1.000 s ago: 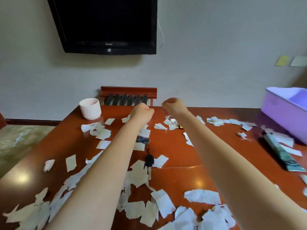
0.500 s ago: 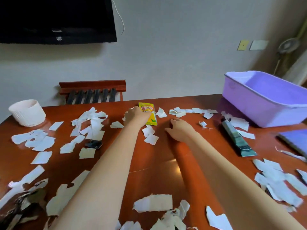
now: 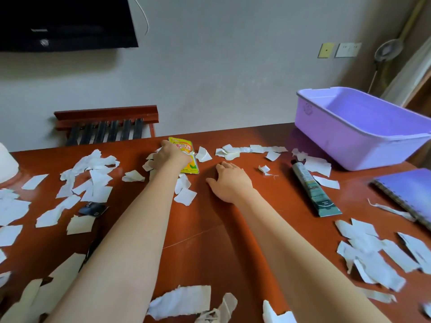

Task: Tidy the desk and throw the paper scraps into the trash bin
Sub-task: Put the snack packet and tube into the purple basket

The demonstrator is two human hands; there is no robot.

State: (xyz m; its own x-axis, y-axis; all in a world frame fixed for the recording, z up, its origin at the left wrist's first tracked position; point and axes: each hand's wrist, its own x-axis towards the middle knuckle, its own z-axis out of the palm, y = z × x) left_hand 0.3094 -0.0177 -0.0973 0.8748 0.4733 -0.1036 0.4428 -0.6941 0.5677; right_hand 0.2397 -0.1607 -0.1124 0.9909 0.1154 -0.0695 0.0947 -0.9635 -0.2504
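Head view, looking down a red-brown desk (image 3: 210, 241). Both forearms reach in from the bottom edge toward frame centre.

Left hand (image 3: 170, 155): centre of frame, near the far edge of the desk. It lies knuckles-up across the left side of a yellow packet (image 3: 185, 148), fingers bent down over it and over the white bits just to its left. The back of the hand hides the fingertips, so I cannot tell whether anything is pinched.

Right hand (image 3: 229, 183): just right of centre, palm down on bare wood, fingers spread loosely and nearly straight, holding nothing. It is apart from the packet.

Paper scraps (image 3: 93, 180): torn white pieces all over the desk. There is a thick patch left of the left arm, a loose line along the far edge right of the packet, a heap at lower right and more along the bottom edge. Two pieces lie between the forearms, just below the packet.

Other items:
- Purple tub (image 3: 359, 129), upper right, on the desk's far corner.
- Dark green tube (image 3: 312, 190), lying lengthwise left of the tub, with scraps touching its far end.
- Spiral notebook (image 3: 410, 192), at the right edge.
- Small black object (image 3: 92, 209), among the left scraps.
- White cup (image 3: 5, 164), cut off by the left edge.
- Television (image 3: 65, 22), on the wall at upper left.
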